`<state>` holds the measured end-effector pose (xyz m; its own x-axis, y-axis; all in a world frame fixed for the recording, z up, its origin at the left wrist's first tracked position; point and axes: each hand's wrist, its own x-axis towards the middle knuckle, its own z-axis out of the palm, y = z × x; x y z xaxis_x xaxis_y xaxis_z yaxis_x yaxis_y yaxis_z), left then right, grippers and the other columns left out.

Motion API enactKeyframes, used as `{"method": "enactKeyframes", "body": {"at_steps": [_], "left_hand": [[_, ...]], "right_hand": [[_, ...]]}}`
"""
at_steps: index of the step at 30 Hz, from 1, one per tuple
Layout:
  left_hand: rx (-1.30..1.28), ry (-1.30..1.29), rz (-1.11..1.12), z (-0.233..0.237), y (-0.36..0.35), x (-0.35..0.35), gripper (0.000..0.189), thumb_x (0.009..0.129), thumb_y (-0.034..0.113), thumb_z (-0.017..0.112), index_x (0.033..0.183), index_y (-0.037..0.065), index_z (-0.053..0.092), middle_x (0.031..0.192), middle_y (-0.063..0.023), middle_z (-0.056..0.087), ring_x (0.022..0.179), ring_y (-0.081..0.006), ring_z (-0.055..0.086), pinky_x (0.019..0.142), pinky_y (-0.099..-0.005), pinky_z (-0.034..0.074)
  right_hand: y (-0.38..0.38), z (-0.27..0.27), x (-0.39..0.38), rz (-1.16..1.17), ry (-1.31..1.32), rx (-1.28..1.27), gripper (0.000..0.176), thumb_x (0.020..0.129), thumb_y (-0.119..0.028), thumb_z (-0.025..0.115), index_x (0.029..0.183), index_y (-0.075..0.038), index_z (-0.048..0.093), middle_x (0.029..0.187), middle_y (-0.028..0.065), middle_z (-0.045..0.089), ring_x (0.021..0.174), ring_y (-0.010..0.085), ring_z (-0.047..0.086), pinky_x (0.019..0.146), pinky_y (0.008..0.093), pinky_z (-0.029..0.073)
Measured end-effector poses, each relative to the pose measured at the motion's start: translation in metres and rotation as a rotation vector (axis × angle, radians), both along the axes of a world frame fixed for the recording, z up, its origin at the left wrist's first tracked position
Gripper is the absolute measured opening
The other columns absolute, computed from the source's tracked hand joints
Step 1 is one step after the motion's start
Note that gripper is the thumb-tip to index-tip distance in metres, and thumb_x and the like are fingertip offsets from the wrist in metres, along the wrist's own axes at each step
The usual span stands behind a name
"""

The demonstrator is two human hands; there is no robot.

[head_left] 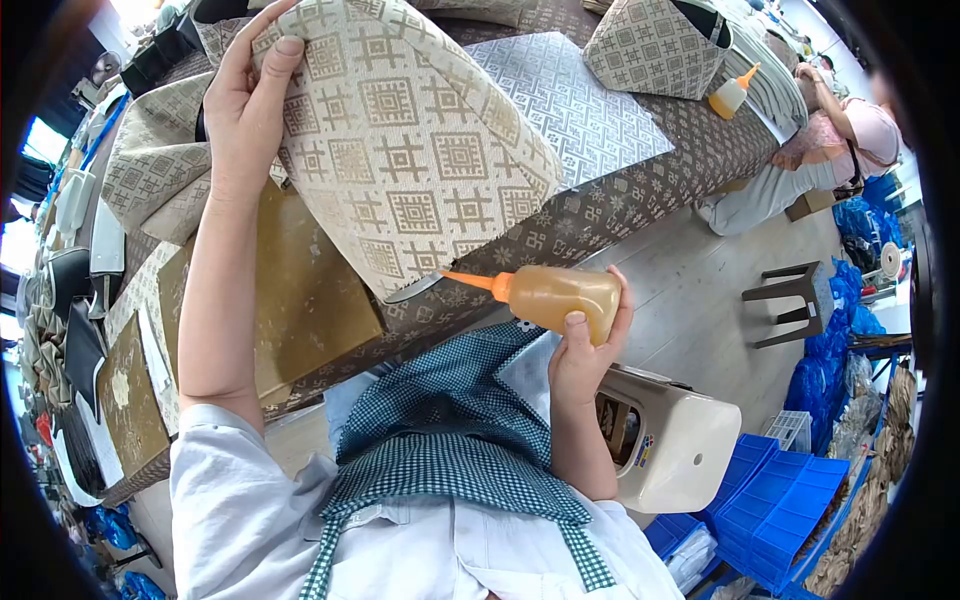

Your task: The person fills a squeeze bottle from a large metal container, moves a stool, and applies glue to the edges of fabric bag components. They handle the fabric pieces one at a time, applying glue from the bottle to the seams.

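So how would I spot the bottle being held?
Find the table with the dark patterned top. At its edge, the right hand grips an amber bottle, its orange nozzle aimed at pale fabric. The other orange-tipped bottle sits unheld.

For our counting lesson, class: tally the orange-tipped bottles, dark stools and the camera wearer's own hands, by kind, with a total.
Orange-tipped bottles: 2 (held bottle, far bottle)
Dark stool: 1
Hands: 2 (left hand, right hand)
Total: 5
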<state>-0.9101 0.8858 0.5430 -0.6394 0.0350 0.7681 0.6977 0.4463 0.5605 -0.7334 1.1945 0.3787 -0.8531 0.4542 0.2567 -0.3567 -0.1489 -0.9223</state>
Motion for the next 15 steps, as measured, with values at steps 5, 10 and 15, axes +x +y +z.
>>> {"method": "enactKeyframes", "body": {"at_steps": [5, 10, 15], "left_hand": [[0.039, -0.032, -0.007, 0.001, 0.004, 0.002, 0.037, 0.099, 0.021, 0.056, 0.131, 0.002, 0.055, 0.115, -0.0035, 0.063, 0.098, -0.0060, 0.056, 0.089, -0.0202, 0.043], [0.043, -0.120, 0.042, 0.005, 0.002, 0.004, 0.038, 0.099, 0.021, 0.056, 0.132, 0.003, 0.054, 0.118, -0.0053, 0.062, 0.103, -0.0078, 0.056, 0.092, -0.0220, 0.044], [0.048, -0.061, 0.062, 0.011, 0.008, 0.005, 0.038, 0.094, 0.028, 0.063, 0.127, 0.008, 0.061, 0.096, 0.0020, 0.064, 0.082, -0.0043, 0.055, 0.076, -0.0178, 0.044]], "right_hand": [[-0.006, 0.008, 0.001, -0.072, -0.071, 0.026, 0.067, 0.081, -0.013, 0.070, 0.139, -0.004, 0.037, 0.125, 0.0069, 0.047, 0.111, 0.0176, 0.050, 0.099, 0.0326, 0.043], [0.001, 0.000, 0.000, -0.023, -0.016, 0.054, 0.066, 0.082, -0.010, 0.068, 0.139, -0.005, 0.037, 0.125, 0.0064, 0.047, 0.111, 0.0178, 0.050, 0.099, 0.0331, 0.042], [0.002, -0.001, -0.001, -0.070, -0.033, 0.004, 0.068, 0.080, -0.012, 0.070, 0.139, -0.005, 0.037, 0.126, 0.0067, 0.046, 0.113, 0.0179, 0.049, 0.099, 0.0325, 0.042]]}}
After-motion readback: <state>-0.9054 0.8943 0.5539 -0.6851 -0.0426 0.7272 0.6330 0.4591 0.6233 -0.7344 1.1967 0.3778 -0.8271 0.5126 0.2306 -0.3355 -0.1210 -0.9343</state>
